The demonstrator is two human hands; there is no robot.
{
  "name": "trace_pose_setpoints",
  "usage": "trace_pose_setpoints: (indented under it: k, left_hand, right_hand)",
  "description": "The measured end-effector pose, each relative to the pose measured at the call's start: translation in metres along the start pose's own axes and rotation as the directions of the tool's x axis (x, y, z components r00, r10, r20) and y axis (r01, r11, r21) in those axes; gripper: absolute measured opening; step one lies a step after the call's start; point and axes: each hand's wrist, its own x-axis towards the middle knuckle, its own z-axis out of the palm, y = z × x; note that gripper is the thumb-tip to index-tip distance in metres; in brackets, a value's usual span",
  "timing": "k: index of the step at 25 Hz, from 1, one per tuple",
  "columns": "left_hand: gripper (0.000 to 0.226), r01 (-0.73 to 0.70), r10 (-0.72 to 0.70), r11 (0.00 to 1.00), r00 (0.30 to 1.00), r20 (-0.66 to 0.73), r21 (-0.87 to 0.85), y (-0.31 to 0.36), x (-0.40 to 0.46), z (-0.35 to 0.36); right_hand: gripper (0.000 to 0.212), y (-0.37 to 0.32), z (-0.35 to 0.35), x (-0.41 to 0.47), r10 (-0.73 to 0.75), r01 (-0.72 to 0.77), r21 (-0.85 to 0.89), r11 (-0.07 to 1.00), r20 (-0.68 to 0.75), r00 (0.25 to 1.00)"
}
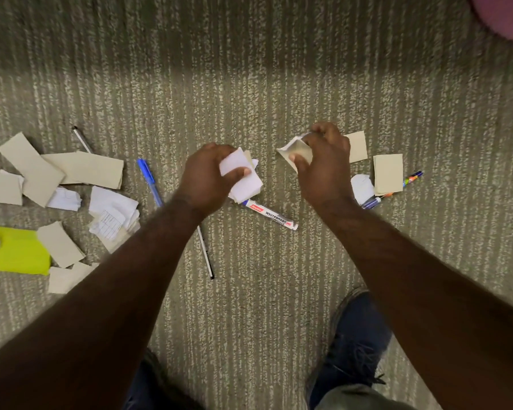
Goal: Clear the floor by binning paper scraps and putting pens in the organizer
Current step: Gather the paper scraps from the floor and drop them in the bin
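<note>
My left hand (208,176) grips a wad of white paper scraps (243,176) just above the carpet. My right hand (323,167) holds a folded beige paper scrap (296,150). A whiteboard marker (270,214) lies on the floor between both hands. A blue pen (148,180) and a thin black pen (205,253) lie by my left forearm; another dark pen (82,139) sits further left. Right of my right hand lie beige scraps (388,174), a white scrap (362,187), a blue-capped pen (371,201) and a multicoloured pen (412,178).
A heap of beige and white scraps (71,173) with a yellow-green sheet (20,254) covers the floor at left. My dark shoe (353,344) stands at bottom right. A pink rounded object (504,16) sits in the top right corner. Grey striped carpet (249,99) lies all around.
</note>
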Motion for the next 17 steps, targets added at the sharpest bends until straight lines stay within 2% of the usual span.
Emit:
trace_pose_setpoints:
  k: [2,4,6,9,11,13,15,17]
  left_hand:
    - [0.041,0.021,-0.014,0.995,0.998,-0.067,0.094,0.003,0.004,0.008]
    - [0.039,0.039,-0.024,0.991,0.993,-0.116,0.131,0.011,0.001,0.015]
    - [0.034,0.064,-0.048,0.992,0.988,-0.147,0.108,0.022,-0.003,0.025]
    - [0.033,0.133,-0.123,0.990,0.975,-0.186,0.039,0.035,-0.004,0.034]
    - [0.033,0.163,-0.162,0.987,0.968,-0.193,-0.007,0.039,-0.002,0.034]
    - [0.033,0.163,-0.163,0.986,0.971,-0.174,-0.016,0.041,0.000,0.033]
    - [0.034,0.160,-0.157,0.987,0.977,-0.147,0.014,0.041,0.002,0.031]
    - [0.035,0.161,-0.153,0.986,0.979,-0.135,0.051,0.040,0.006,0.026]
  right_hand:
    - [0.023,-0.002,-0.002,0.004,-0.041,0.041,0.015,0.999,0.025,0.999]
    - [0.021,-0.006,-0.008,0.000,-0.051,0.049,0.136,0.989,0.005,0.999]
    - [0.022,-0.013,-0.015,-0.014,0.024,-0.021,0.307,0.951,-0.007,1.000]
    - [0.039,-0.013,-0.020,-0.046,0.153,-0.135,0.443,0.886,-0.004,0.988]
    - [0.038,-0.002,-0.016,-0.065,0.230,-0.175,0.454,0.874,-0.068,0.971]
    - [0.028,0.012,-0.012,-0.074,0.320,-0.228,0.451,0.863,-0.139,0.937]
    - [0.021,0.021,-0.010,-0.074,0.386,-0.278,0.473,0.836,-0.148,0.910]
    - [0.017,0.023,-0.010,-0.068,0.386,-0.286,0.452,0.845,-0.145,0.911]
